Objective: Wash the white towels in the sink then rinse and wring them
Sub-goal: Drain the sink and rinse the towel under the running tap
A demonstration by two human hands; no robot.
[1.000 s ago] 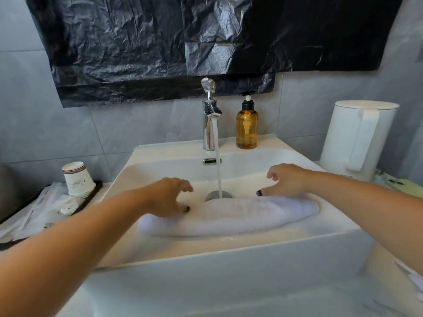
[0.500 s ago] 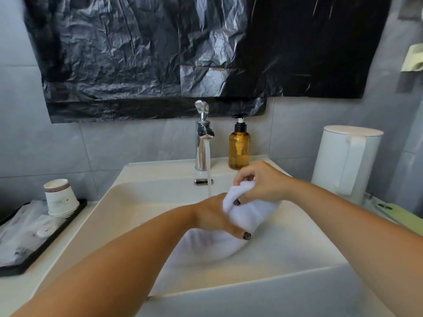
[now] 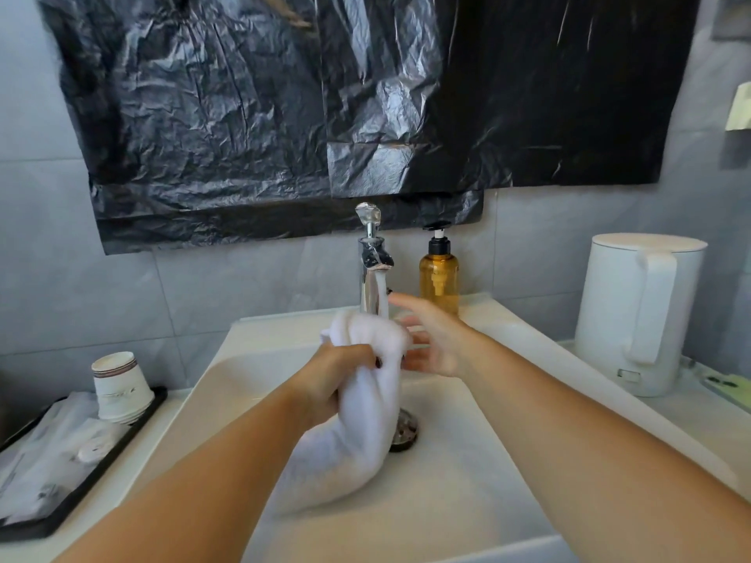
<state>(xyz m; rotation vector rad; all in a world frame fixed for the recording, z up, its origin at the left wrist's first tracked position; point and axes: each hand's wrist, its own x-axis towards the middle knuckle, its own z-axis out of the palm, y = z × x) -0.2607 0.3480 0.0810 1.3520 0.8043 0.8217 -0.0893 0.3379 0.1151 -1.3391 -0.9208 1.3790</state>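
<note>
Left hand (image 3: pixel 337 375) grips the white towel (image 3: pixel 357 404) near its upper end, fingers curled round the bunched cloth, in front of the faucet (image 3: pixel 372 274). The towel's top sits directly under the faucet spout; its lower part hangs down into the sink (image 3: pixel 467 481) and rests on the basin floor, partly covering the drain (image 3: pixel 404 434). Right hand (image 3: pixel 430 343) is just right of the towel, fingers spread and relaxed, holding nothing; contact with the cloth cannot be confirmed. Right of the faucet stands an amber soap bottle (image 3: pixel 439 278); further right, a white kettle (image 3: pixel 638 310). Left of the faucet, stacked paper cups (image 3: pixel 120 388) stand on a black tray (image 3: pixel 81 477).
</note>
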